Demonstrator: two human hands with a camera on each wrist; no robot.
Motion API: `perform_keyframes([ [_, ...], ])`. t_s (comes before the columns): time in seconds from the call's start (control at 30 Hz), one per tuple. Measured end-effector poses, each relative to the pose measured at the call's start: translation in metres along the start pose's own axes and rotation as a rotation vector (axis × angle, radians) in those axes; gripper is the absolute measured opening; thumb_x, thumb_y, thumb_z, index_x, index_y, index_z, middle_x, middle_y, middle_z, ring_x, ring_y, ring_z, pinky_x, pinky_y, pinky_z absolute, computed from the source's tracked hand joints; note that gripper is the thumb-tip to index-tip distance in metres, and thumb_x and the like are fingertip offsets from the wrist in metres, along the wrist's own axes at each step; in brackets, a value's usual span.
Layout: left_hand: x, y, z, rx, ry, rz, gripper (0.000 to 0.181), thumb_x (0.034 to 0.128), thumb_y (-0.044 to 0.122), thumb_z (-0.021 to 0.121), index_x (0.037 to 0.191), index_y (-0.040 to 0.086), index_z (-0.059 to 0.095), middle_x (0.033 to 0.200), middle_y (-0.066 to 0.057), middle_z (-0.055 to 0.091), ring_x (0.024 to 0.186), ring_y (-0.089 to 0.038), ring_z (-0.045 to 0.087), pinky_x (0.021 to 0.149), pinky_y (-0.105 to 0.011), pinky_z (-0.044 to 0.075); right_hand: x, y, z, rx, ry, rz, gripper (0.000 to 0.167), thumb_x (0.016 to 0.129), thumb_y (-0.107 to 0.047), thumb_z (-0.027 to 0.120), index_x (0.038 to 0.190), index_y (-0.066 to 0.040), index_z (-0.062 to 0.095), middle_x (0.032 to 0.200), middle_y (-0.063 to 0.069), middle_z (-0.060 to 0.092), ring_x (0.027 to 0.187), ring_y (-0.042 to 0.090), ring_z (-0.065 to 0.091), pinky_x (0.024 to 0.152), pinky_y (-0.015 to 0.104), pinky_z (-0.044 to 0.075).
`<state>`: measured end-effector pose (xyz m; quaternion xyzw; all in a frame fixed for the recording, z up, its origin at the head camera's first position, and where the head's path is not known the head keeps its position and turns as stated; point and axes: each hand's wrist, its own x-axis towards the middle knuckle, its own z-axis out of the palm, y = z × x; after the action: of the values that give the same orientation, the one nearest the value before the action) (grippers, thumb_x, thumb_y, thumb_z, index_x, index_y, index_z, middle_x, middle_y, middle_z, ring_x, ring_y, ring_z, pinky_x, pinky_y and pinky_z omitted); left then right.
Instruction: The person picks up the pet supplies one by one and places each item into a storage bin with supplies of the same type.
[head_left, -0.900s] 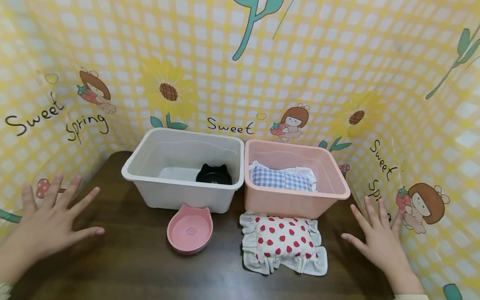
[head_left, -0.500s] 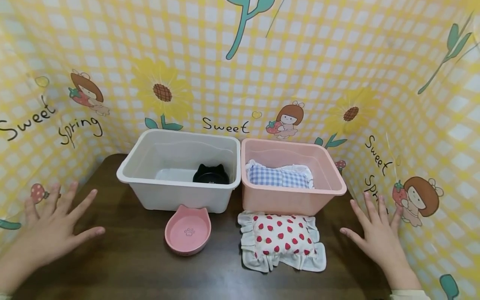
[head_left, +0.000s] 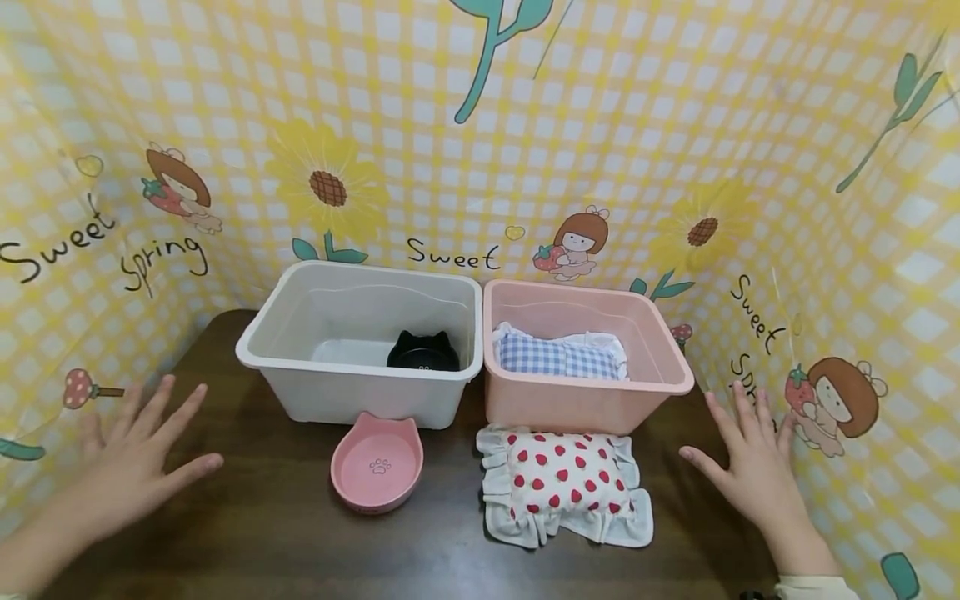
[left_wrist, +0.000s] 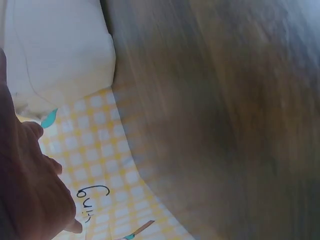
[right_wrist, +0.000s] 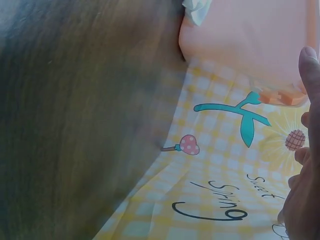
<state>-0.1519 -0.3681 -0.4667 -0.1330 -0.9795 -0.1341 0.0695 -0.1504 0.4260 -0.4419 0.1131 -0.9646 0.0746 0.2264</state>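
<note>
At the lower right edge of the head view, a pale sleeve (head_left: 816, 587) is cut off, with a dark scrap beside it too clipped to identify. The left hand (head_left: 138, 458), lower left, has its fingers spread and holds nothing; its outermost finger is faint against the cloth. The right hand (head_left: 757, 475), lower right, is likewise spread and unladen. Both wrist views crop the hands at the outer edge, and the dark table (head_left: 360, 558) is blurred there.

Lower centre-left on the table sits a pink cat-eared bowl (head_left: 377, 467), its ears overlapping the foot of the white bin (head_left: 367, 396). Lower centre-right lies a strawberry-print pillow (head_left: 566, 475), frilled, its top edge at the foot of the pink bin (head_left: 577, 406); whether either pair touches is unclear.

Inside the white bin, at its right end, the front wall hides the lower part of a black bowl (head_left: 423, 350). The pink bin's front wall likewise cuts off a blue-checked pillow (head_left: 558, 357). Behind, yellow-checked cloth (head_left: 420, 100) runs past the frame's top, cropping a printed stem.
</note>
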Motion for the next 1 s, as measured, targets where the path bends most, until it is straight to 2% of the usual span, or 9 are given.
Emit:
perform_keyframes([
  [0.1, 0.001, 0.004, 0.001, -0.042, 0.006, 0.001, 0.094, 0.1005, 0.047, 0.060, 0.166, 0.021, -0.002, 0.166, -0.018, -0.023, 0.146, -0.045, -0.036, 0.093, -0.066, -0.040, 0.002, -0.001, -0.001, 0.023, 0.011, 0.014, 0.096, 0.088, -0.051, 0.076, 0.164, -0.023, 0.025, 0.172, 0.012, 0.000, 0.154, 0.052, -0.004, 0.112, 0.074, -0.017],
  [0.27, 0.001, 0.010, 0.005, -0.147, 0.012, -0.005, 0.088, 0.1027, 0.042, 0.059, 0.166, 0.019, 0.001, 0.166, -0.027, -0.014, 0.146, -0.057, -0.025, 0.095, -0.074, -0.034, 0.006, -0.005, -0.005, 0.059, 0.013, 0.036, 0.096, 0.089, -0.050, 0.076, 0.164, -0.021, 0.025, 0.172, 0.015, 0.002, 0.155, 0.050, -0.004, 0.112, 0.075, -0.016],
  [0.5, -0.002, 0.018, 0.012, -0.304, -0.008, -0.032, 0.080, 0.1065, 0.036, 0.052, 0.166, 0.019, 0.002, 0.167, -0.029, -0.005, 0.149, -0.058, -0.017, 0.096, -0.084, -0.023, 0.008, -0.008, -0.007, 0.141, 0.030, 0.065, 0.094, 0.089, -0.046, 0.077, 0.164, -0.021, 0.025, 0.172, 0.015, 0.005, 0.157, 0.043, -0.004, 0.115, 0.074, -0.011],
  [0.77, 0.000, 0.030, 0.013, -0.434, -0.042, -0.060, 0.076, 0.1079, 0.035, 0.050, 0.166, 0.018, 0.005, 0.165, -0.034, 0.006, 0.146, -0.066, -0.002, 0.093, -0.091, -0.006, 0.013, -0.009, -0.007, 0.215, 0.086, 0.061, 0.087, 0.090, -0.038, 0.078, 0.161, -0.017, 0.033, 0.170, 0.020, 0.016, 0.156, 0.046, 0.006, 0.118, 0.072, -0.004],
  [0.87, 0.001, 0.034, 0.013, -0.447, -0.044, -0.061, 0.075, 0.1071, 0.033, 0.052, 0.166, 0.017, 0.008, 0.165, -0.035, 0.011, 0.141, -0.069, 0.012, 0.090, -0.093, 0.008, 0.015, -0.009, -0.007, 0.244, 0.091, 0.066, 0.084, 0.091, -0.036, 0.077, 0.161, -0.019, 0.034, 0.169, 0.020, 0.019, 0.156, 0.047, 0.009, 0.119, 0.071, -0.002],
  [1.0, 0.004, 0.041, 0.011, -0.440, -0.031, -0.056, 0.075, 0.1051, 0.032, 0.058, 0.166, 0.018, 0.015, 0.165, -0.032, 0.015, 0.135, -0.068, 0.028, 0.086, -0.088, 0.028, 0.019, -0.009, -0.007, 0.319, 0.097, 0.070, 0.082, 0.092, -0.030, 0.077, 0.161, -0.019, 0.034, 0.168, 0.020, 0.024, 0.155, 0.047, 0.013, 0.119, 0.072, 0.002],
])
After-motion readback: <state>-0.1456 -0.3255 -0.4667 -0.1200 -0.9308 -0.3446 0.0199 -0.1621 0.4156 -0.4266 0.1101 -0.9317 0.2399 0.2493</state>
